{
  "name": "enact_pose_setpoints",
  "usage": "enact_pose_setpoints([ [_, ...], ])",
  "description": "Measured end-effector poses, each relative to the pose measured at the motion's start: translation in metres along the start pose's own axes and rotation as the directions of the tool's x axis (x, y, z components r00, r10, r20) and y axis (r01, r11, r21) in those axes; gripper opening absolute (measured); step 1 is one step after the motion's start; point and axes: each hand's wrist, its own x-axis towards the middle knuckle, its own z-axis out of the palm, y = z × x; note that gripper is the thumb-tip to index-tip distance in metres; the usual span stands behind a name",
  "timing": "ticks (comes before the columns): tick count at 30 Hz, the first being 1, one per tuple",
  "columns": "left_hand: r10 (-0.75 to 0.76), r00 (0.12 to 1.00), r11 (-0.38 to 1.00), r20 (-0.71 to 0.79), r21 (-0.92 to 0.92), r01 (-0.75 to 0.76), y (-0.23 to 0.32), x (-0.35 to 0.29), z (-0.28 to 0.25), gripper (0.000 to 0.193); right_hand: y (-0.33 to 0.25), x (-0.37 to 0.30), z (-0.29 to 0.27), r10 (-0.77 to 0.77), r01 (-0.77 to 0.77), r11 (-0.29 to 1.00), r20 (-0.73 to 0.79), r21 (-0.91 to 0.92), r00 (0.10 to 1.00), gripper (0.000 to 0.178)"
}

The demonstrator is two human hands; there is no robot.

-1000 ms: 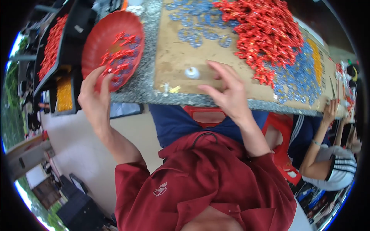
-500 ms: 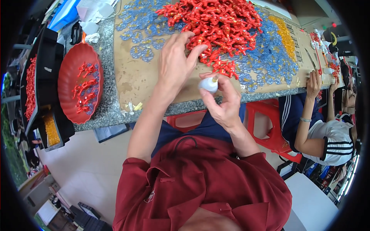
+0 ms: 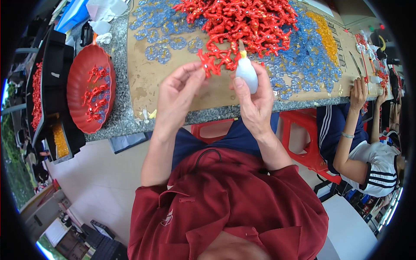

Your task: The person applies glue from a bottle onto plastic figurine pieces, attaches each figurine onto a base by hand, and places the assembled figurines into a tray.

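Observation:
A small glossy red figurine (image 3: 208,64), shaped like an animal, is pinched between the thumb and fingers of my left hand (image 3: 178,89). My right hand (image 3: 257,102) is wrapped around a white squeeze bottle (image 3: 247,74), whose yellowish nozzle points up and away from me. The bottle's tip is close to the red figurines but I cannot tell whether it touches any. Just beyond both hands rises a big heap of red figurines (image 3: 247,26). Clear blue flower-shaped pieces (image 3: 303,67) lie spread on both sides of that heap.
Left of the cardboard-covered table (image 3: 143,86) stands a red scalloped dish (image 3: 78,99) holding figurines and blue pieces. Black bins (image 3: 52,78) stand beyond it. Yellow pieces (image 3: 323,34) lie at the far right. A co-worker (image 3: 359,151) sits at right, near a red stool (image 3: 303,151).
My left hand has drawn back from the heap toward me with a red figurine in its fingers. The bottle in my right hand has swung from lying toward me to nozzle pointing away.

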Motion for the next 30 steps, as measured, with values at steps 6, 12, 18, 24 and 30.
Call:
enact_pose_setpoints([
  [6, -0.142, 0.976, 0.960, 0.163, -0.216, 0.176, -0.022, -0.031, -0.016, 0.016, -0.015, -0.002, 0.019, 0.131, -0.174, 0.960, 0.196, 0.219, 0.972, 0.034],
  [12, -0.057, 0.986, 0.993, 0.159, -0.089, 0.072, -0.006, -0.040, -0.026, 0.019, -0.021, -0.003, 0.020, 0.243, -0.293, 0.954, 0.396, 0.069, 0.886, 0.030],
  [18, -0.154, 0.965, 0.744, 0.213, -0.618, 0.255, -0.020, -0.050, -0.046, 0.023, -0.030, -0.012, 0.020, 0.092, -0.101, 0.994, 0.208, 0.032, 0.974, 0.032],
  [24, -0.163, 0.936, 0.380, 0.312, -0.856, 0.351, -0.029, -0.055, -0.045, 0.021, -0.036, -0.014, 0.004, -0.292, 0.345, 0.921, 0.267, -0.182, 0.919, 0.036],
  [30, -0.178, 0.928, 0.262, 0.328, -0.893, 0.366, -0.031, -0.056, -0.041, 0.024, -0.036, -0.016, 0.006, -0.346, 0.427, 0.870, 0.312, -0.246, 0.885, 0.035],
])
